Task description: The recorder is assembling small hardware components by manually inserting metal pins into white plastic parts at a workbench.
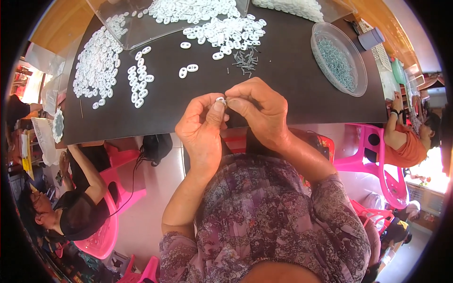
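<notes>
Just over the table's near edge, my left hand (pixel 202 125) pinches a small white oval plastic piece (pixel 220 100) between thumb and fingertips. My right hand (pixel 265 109) meets it from the right, thumb and forefinger pressed together against the piece's side. Whatever lies between those right fingertips is too small to make out. Beyond my hands lie a little heap of dark screws (pixel 246 62) and a pile of white oval pieces (pixel 231 33) with two holes each. Three similar pieces sit apart, one being a loose white piece (pixel 183 72).
A round clear tray (pixel 362 85) of small screws stands at the right. To the left are a row of white pieces (pixel 138 85) and a larger heap (pixel 98 66). A clear bin (pixel 123 41) stands at the back. People sit on pink chairs (pixel 111 221) at both sides.
</notes>
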`<state>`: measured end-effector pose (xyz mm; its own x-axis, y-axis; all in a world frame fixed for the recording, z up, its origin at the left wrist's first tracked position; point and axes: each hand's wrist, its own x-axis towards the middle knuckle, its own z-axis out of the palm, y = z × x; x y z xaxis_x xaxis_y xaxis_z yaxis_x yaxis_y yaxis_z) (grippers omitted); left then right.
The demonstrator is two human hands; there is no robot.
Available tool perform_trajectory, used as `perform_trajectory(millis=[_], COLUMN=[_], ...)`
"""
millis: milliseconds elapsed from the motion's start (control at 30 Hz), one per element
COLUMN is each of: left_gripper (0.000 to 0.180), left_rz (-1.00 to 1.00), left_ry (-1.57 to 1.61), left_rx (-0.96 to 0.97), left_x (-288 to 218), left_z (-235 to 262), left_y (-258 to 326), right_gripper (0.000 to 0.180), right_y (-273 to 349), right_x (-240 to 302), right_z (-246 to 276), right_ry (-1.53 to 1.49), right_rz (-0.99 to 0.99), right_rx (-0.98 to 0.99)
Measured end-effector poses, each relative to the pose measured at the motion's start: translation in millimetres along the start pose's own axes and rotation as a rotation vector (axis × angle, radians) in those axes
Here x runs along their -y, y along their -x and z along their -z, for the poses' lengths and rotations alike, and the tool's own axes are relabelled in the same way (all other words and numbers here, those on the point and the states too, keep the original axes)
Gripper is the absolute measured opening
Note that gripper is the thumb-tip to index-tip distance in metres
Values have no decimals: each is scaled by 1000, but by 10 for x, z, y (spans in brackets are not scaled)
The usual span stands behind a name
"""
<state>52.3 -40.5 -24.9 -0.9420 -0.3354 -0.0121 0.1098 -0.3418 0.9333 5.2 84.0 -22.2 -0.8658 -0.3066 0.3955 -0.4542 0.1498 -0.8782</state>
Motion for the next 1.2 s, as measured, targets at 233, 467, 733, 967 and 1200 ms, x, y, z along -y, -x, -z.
perform_trajectory(millis=[233,467,733,967,1200], left_gripper=[8,10,11,12,10], left_rz=[-64,-164,-61,-14,4], left_ry=[-49,-137,-3,17,55], left_rx=[-26,-21,-72,-66,-58], left_x=[9,78,-16,78,126], left_z=[-32,13,69,106,145], left_y=[-2,4,-100,-132,-147], right_gripper=[7,9,5,15,16], right_y=[-51,-88,-500,-1022,-1061], right_x=[23,-39,-147,-461,-450], right_z=[-16,-123,146,91,7], right_ry=[113,201,541,886,984], right_rz=[90,233,471,618,687], right_rx=[-25,-32,35,143,351])
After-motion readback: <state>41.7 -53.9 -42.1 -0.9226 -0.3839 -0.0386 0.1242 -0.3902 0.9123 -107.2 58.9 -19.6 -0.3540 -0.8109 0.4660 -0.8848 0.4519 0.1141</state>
